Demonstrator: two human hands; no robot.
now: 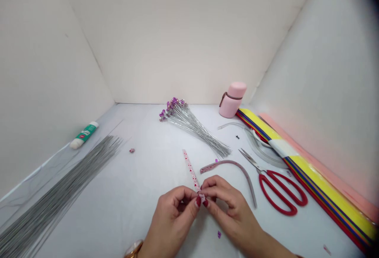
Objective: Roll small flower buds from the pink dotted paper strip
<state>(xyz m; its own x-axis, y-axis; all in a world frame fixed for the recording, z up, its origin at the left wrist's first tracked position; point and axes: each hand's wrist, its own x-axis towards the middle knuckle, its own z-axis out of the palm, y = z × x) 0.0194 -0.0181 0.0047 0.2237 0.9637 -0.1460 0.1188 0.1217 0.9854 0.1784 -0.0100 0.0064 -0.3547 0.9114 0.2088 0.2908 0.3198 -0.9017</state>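
My left hand (pixel 171 218) and my right hand (pixel 231 210) meet at the front middle of the white surface. Their fingertips pinch the lower end of a narrow pink patterned paper strip (pixel 191 170), which rises away from me. The pinched end looks small and curled, though my fingers hide most of it. A longer curved strip (pixel 227 167) in pink and grey lies just beyond my right hand. A tiny purple scrap (pixel 219 234) sits below that hand.
Silver stems tipped with purple beads (pixel 183 121) lie at the back, and a long bundle of grey wires (pixel 65 183) lies at left. Also present are a glue stick (pixel 84 134), pink bottle (pixel 233 100), red-handled scissors (pixel 276 191), and stacked coloured paper (pixel 308 171).
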